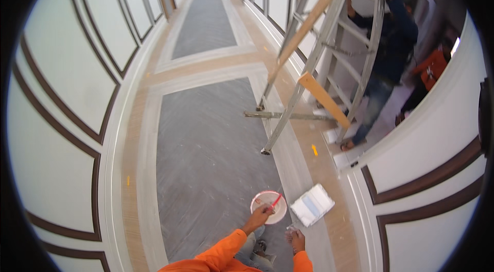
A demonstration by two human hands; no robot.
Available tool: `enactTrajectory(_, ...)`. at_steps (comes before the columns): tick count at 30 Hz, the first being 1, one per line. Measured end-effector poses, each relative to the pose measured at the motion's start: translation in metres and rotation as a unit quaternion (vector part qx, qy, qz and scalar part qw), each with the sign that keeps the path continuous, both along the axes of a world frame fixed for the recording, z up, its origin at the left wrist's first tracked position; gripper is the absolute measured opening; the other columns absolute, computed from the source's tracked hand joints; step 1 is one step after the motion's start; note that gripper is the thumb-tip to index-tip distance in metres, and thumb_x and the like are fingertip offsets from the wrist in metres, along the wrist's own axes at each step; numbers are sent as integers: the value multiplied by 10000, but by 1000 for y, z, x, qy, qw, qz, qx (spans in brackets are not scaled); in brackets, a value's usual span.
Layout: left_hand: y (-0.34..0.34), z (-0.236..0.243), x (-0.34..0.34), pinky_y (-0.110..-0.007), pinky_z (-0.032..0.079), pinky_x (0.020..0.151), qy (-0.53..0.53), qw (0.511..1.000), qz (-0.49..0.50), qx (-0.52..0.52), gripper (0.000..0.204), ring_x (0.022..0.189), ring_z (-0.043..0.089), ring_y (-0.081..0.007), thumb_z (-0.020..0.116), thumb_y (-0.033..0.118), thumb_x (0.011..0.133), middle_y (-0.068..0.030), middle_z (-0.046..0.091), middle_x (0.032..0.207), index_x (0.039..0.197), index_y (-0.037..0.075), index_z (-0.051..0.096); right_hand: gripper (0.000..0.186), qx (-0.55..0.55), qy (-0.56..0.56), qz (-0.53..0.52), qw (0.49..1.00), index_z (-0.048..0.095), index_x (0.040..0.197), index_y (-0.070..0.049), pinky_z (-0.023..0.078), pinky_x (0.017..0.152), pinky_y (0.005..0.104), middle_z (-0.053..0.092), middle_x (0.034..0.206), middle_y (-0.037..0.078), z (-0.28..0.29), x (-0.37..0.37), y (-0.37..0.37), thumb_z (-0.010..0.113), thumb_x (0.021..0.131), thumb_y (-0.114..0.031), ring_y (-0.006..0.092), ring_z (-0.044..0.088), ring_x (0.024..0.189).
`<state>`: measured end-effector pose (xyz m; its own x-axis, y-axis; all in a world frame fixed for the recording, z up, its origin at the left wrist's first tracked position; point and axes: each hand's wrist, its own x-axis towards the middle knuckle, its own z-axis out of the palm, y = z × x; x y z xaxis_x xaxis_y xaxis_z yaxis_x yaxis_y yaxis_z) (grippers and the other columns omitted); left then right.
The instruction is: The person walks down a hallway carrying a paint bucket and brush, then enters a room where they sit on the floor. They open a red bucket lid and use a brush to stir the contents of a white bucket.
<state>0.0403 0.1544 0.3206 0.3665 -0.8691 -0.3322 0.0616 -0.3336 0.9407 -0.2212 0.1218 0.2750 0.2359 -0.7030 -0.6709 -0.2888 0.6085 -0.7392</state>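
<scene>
Left grip (262,211): fingers pinched together on a red stick-like tool (277,200), lower centre of the frame. The tool lies slantwise over the mouth of a round white bucket (278,214) with a reddish rim; whether its lower end touches the pale contents cannot be told. The bucket stands on the grey floor panel (211,169), near that panel's right edge.

Right grip (297,241): just below and to the right of the bucket, apart from it, fingers partly curled. A small pale item shows at the fingertips; too blurred to identify, and whether the fingers close on it cannot be told. Both forearms wear orange sleeves (226,249), entering from the lower edge.

A white package (312,205) with a pale blue band lies right of the bucket, on the light floor border.

Upper right: a metal ladder (323,33) stands with legs spread. One wooden board (325,101) slants across its lower part; a longer wooden strip (303,28) slants higher up. Behind the ladder, a co-worker (393,40) in a dark top and jeans has one arm raised to its rail. Farther right, partly hidden, is another person (431,72) in orange. A yellow arrow (315,149) marks the floor below the ladder.
</scene>
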Motion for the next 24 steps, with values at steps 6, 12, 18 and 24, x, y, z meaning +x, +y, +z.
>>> enactTrajectory(6,68,47,-20,-375,509,796,-88,993,-72,-43,299,853,659,-265,607,191,913,-175,708,918,1128,-3,679,296,2,-153,83,985,614,1220,-58,538,791,343,692,1055,70,99,94,33,554,1029,-276,174,658,895)
enactTrajectory(12,111,35,12,-430,491,914,-102,969,-209,-79,369,1022,658,-384,592,269,916,-234,711,1059,1206,61,685,245,36,-162,-25,986,602,1164,-67,556,709,341,681,984,75,111,116,89,611,991,-240,198,669,778)
enactTrajectory(18,193,-4,91,-322,492,941,172,966,-181,-74,529,1115,585,-165,597,408,987,-75,631,1291,1459,173,544,218,38,-64,-220,973,652,1015,-73,515,518,324,594,742,49,81,103,118,674,945,-278,172,578,553)
enactTrajectory(24,279,-63,250,-341,507,914,79,982,33,168,466,1046,626,-194,581,399,975,-48,690,1172,1351,128,635,253,35,51,-399,915,671,943,-74,486,514,376,590,667,72,9,129,135,704,903,-321,200,575,554)
